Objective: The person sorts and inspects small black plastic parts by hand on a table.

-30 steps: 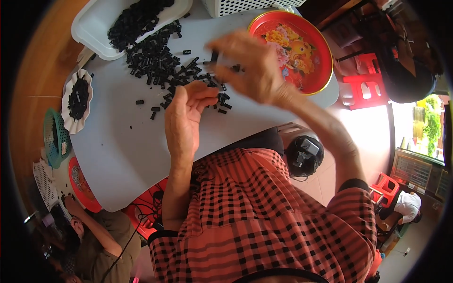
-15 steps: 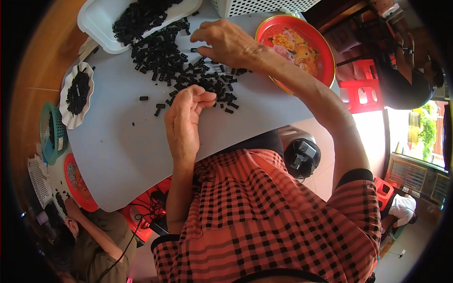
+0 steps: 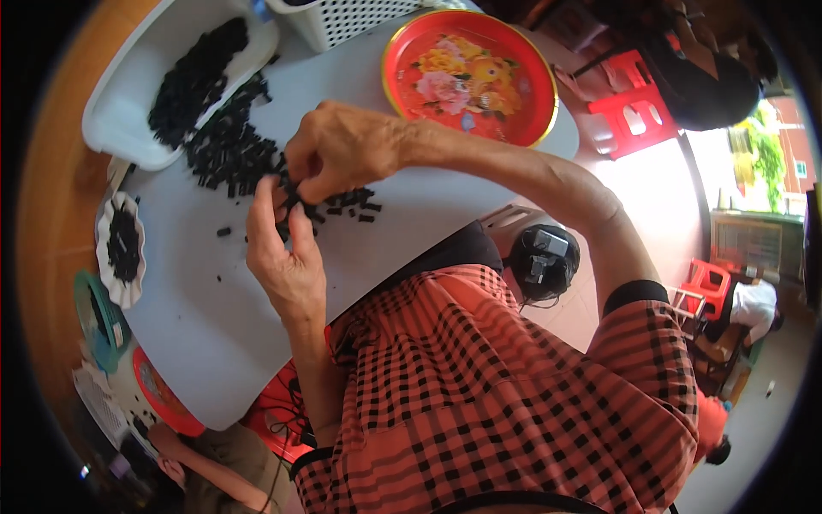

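Note:
My left hand (image 3: 287,261) and my right hand (image 3: 347,154) meet over the near edge of a heap of small black plastic pieces (image 3: 231,158) on the grey-blue table. Between the left thumb and fingers a small black piece shows in part. My right fingers are bent into a pinch right against the left fingertips; whatever they grip is hidden. Loose black pieces (image 3: 366,218) lie just right of the hands. At the far left, a white tub (image 3: 120,111) on its rim side holds more of the black pieces.
A red floral tray (image 3: 538,103) and a white perforated basket (image 3: 351,24) stand at the far side. On the left are a scalloped white dish (image 3: 130,295) of thin black parts and a green basket (image 3: 90,334). Another person's forearm (image 3: 218,475) is at lower left; red stools (image 3: 638,111) stand right.
My right hand has come down from above the heap to the left hand, and their fingertips now meet. The left fingers have spread from their curl around a black piece. The whole view has shifted.

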### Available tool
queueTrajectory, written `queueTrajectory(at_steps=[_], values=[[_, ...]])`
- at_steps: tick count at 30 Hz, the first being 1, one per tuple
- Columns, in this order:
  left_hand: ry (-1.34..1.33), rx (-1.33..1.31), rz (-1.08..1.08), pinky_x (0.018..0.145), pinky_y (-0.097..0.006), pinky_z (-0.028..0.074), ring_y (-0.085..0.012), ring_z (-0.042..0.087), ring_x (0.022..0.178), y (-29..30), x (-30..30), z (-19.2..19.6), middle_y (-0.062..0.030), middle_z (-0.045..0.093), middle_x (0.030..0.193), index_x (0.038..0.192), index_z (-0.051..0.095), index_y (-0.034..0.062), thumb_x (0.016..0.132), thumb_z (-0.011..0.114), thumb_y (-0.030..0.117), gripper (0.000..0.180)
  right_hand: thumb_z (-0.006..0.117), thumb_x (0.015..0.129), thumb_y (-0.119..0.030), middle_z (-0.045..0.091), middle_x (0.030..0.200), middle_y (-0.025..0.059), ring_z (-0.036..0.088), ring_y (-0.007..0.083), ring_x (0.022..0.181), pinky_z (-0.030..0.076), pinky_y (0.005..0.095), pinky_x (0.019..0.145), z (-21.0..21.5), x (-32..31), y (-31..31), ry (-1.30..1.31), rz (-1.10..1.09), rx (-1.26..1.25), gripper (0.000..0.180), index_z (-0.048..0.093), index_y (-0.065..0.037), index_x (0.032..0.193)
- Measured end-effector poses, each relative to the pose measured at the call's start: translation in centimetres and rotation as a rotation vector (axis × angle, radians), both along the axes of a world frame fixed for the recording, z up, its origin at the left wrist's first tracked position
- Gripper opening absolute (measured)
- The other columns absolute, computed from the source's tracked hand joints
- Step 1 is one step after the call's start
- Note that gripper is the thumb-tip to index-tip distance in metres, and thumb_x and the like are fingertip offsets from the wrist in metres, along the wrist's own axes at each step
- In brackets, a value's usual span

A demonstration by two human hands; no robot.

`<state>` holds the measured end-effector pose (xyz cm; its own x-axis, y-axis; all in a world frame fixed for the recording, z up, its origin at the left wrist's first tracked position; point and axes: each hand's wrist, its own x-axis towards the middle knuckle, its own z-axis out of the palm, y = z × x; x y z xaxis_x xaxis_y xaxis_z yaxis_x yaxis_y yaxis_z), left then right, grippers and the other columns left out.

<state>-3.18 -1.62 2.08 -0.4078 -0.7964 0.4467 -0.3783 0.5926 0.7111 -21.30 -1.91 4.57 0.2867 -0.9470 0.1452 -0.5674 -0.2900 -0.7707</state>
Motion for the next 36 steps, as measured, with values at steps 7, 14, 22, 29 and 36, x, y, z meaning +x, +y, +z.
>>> queueTrajectory(at_steps=[7, 14, 22, 29, 36], values=[[0.015, 0.133, -0.071, 0.068, -0.031, 0.050, -0.0194, 0.062, 0.070, 1.0, -1.0, 0.3, -0.0105, 0.066, 0.086, 0.108, 0.057, -0.0006, 0.091, 0.054, 0.008, 0.019, 0.067, 0.073, -0.020, 0.063, 0.064, 0.0105, 0.061, 0.0176, 0.058, 0.048, 0.0310, 0.054, 0.6, -0.3, 3.2, -0.097, -0.146, 0.071, 0.020, 0.068, 0.000, 0.078], [0.367, 0.596, -0.203, 0.069, -0.026, 0.047, -0.0128, 0.056, 0.069, 1.6, -0.6, -0.5, -0.0099, 0.067, 0.085, 0.105, 0.058, -0.0045, 0.094, 0.051, 0.014, 0.023, 0.062, 0.079, -0.010, 0.065, 0.072, 0.0128, 0.063, 0.0252, 0.061, 0.050, 0.0341, 0.060, 0.1, -9.6, 3.6, 0.348, -0.429, -0.337, 0.013, 0.065, -0.002, 0.088], [0.473, 0.827, -0.298, 0.072, -0.027, 0.048, -0.0136, 0.058, 0.074, 2.2, -2.1, -0.6, -0.0106, 0.066, 0.086, 0.106, 0.058, -0.0047, 0.093, 0.051, 0.012, 0.022, 0.055, 0.082, -0.005, 0.058, 0.064, 0.0138, 0.060, 0.0287, 0.058, 0.047, 0.0394, 0.055, -2.0, -11.8, 2.7, 0.623, -0.289, -0.288, 0.008, 0.061, 0.001, 0.081], [0.548, 0.940, -0.309, 0.071, -0.026, 0.049, -0.0128, 0.059, 0.072, 1.7, -2.0, -1.1, -0.0129, 0.066, 0.088, 0.104, 0.059, -0.0038, 0.092, 0.055, 0.015, 0.023, 0.061, 0.073, -0.009, 0.061, 0.064, 0.0147, 0.061, 0.0274, 0.056, 0.050, 0.0351, 0.055, -1.6, -10.9, 2.5, 0.571, -0.363, -0.293, 0.010, 0.062, 0.000, 0.076], [0.612, 0.998, -0.319, 0.074, -0.028, 0.049, -0.0159, 0.062, 0.079, 1.6, -1.8, -1.1, -0.0134, 0.067, 0.089, 0.105, 0.059, -0.0049, 0.093, 0.054, 0.015, 0.024, 0.065, 0.079, -0.009, 0.064, 0.073, 0.0009, 0.059, 0.0049, 0.070, 0.049, 0.0212, 0.064, 0.5, -1.8, 4.2, -0.283, -0.329, 0.043, 0.010, 0.064, -0.002, 0.085]])
